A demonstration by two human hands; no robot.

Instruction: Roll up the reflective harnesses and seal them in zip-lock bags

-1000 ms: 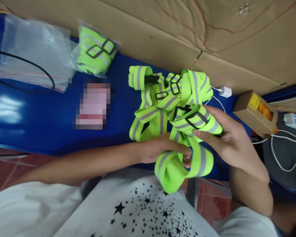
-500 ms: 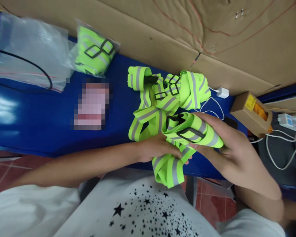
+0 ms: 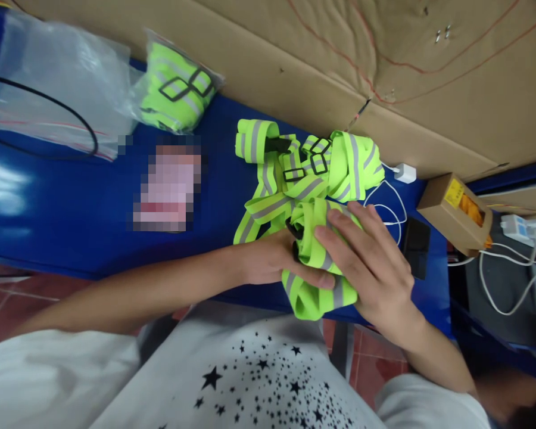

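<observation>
A neon-yellow reflective strap (image 3: pixel 311 244) with a grey stripe is folded into a bundle between my two hands. My left hand (image 3: pixel 282 260) grips it from the left, thumb across its front and the other fingers hidden underneath. Over its top and right side lies my right hand (image 3: pixel 368 256), fingers curved around the folds. A loop of the strap hangs below my left thumb. Just beyond, more straps of the same kind (image 3: pixel 306 170), with black buckles, lie in a loose heap on the blue table (image 3: pixel 214 208).
A clear bag of folded neon straps (image 3: pixel 176 89) sits at the back left, beside flat plastic bags (image 3: pixel 67 89) and a black cable. A blurred pink item (image 3: pixel 167 187) lies nearer. At right are a white charger (image 3: pixel 405 173), a dark phone (image 3: pixel 416 247) and a cardboard box (image 3: pixel 455 211).
My right hand has turned over, from holding the bundle up at its right end to lying across its top. The bundle now rests against my left hand, and the hanging loop sits higher.
</observation>
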